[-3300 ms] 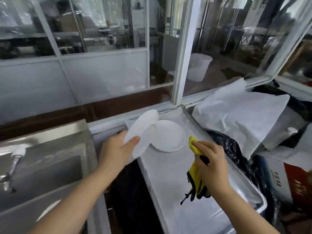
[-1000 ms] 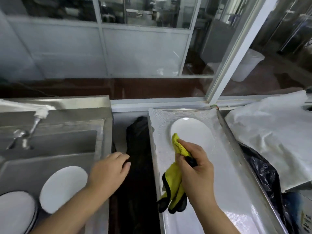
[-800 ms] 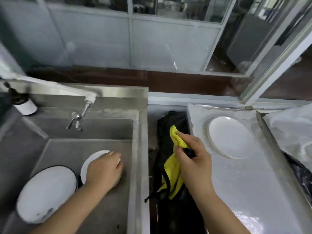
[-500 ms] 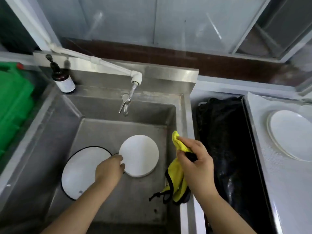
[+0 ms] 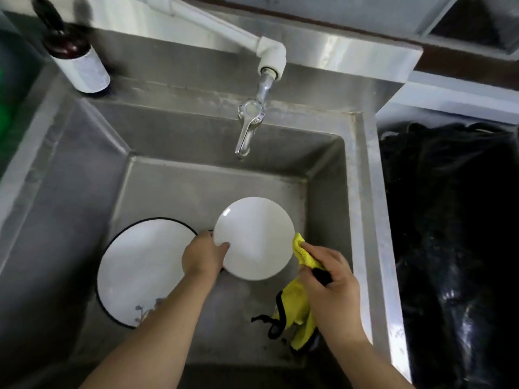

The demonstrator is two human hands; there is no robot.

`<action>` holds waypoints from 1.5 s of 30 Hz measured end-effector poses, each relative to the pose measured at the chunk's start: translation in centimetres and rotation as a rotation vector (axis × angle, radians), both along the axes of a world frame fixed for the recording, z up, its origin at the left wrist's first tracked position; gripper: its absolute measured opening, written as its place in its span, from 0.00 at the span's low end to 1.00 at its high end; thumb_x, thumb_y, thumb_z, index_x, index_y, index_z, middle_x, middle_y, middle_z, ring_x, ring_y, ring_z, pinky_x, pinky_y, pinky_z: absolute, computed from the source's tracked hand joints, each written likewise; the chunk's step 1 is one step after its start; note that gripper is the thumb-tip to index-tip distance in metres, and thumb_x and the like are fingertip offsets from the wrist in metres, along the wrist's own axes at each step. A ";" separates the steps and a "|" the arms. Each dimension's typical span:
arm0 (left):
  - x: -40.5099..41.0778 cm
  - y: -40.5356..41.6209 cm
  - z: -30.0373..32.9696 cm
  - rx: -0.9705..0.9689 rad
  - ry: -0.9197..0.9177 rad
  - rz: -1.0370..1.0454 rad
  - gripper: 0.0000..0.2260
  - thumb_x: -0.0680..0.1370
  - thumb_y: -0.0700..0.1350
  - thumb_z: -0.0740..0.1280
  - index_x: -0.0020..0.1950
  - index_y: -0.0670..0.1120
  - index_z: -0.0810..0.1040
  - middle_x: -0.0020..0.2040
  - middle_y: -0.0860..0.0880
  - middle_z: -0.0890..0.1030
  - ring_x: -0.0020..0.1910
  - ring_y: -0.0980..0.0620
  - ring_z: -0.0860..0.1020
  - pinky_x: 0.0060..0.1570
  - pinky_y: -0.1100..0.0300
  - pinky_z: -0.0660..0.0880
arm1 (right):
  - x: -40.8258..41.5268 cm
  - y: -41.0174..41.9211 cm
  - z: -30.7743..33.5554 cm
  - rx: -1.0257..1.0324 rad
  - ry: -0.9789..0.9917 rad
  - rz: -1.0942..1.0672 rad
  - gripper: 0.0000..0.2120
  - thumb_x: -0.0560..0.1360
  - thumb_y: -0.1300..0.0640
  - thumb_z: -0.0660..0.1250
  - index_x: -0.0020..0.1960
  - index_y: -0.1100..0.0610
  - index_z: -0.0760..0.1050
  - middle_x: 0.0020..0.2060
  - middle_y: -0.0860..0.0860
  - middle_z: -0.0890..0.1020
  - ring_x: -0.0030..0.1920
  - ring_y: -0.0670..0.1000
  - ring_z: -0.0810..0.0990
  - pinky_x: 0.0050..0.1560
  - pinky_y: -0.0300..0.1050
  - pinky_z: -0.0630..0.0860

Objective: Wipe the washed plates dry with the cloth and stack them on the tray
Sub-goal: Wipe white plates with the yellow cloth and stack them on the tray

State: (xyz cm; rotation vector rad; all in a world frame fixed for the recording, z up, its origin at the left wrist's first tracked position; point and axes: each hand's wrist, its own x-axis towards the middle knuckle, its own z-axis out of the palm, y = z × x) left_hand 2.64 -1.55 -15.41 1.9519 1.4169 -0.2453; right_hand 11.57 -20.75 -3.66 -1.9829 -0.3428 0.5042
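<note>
Over the steel sink (image 5: pixel 365 192), the left hand (image 5: pixel 203 255) grips the small plate (image 5: pixel 254 238) at its left edge, thumb curled onto the upper face, fingers underneath. That plate is plain white and sits above the sink floor; contact with the floor cannot be determined. Touching its right edge is the tip of the yellow cloth (image 5: pixel 300 304), which the right hand (image 5: pixel 330 279) clamps with curled fingers; the black-trimmed remainder hangs below the fist. Left of the small plate, a larger black-rimmed plate (image 5: pixel 140 268) lies flat in the basin, partly covered by the left forearm. A tap (image 5: pixel 248 127) projects over the basin. A dark bottle (image 5: pixel 75 58) stands on the rear ledge.
</note>
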 end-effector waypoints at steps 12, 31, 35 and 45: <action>-0.2 0.3 -1.0 -0.048 -0.040 0.116 0.12 0.75 0.50 0.66 0.35 0.46 0.70 0.35 0.48 0.78 0.38 0.44 0.76 0.31 0.58 0.64 | 0.7 0.6 0.0 0.023 -0.011 -0.012 0.22 0.72 0.68 0.70 0.52 0.41 0.80 0.48 0.38 0.79 0.54 0.45 0.78 0.51 0.35 0.77; -0.2 -0.3 4.8 -0.353 -0.485 0.389 0.04 0.78 0.50 0.64 0.44 0.54 0.77 0.48 0.47 0.82 0.44 0.48 0.80 0.37 0.61 0.77 | 0.7 -0.6 6.3 0.023 -0.120 -0.038 0.21 0.73 0.67 0.69 0.52 0.40 0.78 0.50 0.41 0.78 0.53 0.42 0.76 0.50 0.31 0.74; -2.3 -0.6 10.1 -0.110 -0.468 0.141 0.06 0.79 0.52 0.61 0.45 0.55 0.77 0.42 0.55 0.80 0.43 0.51 0.77 0.35 0.62 0.68 | 0.4 -0.9 8.8 0.041 -0.160 -0.011 0.20 0.74 0.65 0.69 0.52 0.39 0.78 0.50 0.40 0.77 0.54 0.44 0.76 0.53 0.37 0.76; -6.4 -1.9 24.7 0.407 -0.596 -0.248 0.18 0.76 0.57 0.57 0.46 0.46 0.79 0.36 0.49 0.81 0.37 0.46 0.78 0.35 0.56 0.69 | -0.9 -1.9 15.9 0.167 -0.299 0.115 0.24 0.73 0.67 0.70 0.51 0.36 0.76 0.47 0.39 0.77 0.52 0.39 0.74 0.50 0.27 0.71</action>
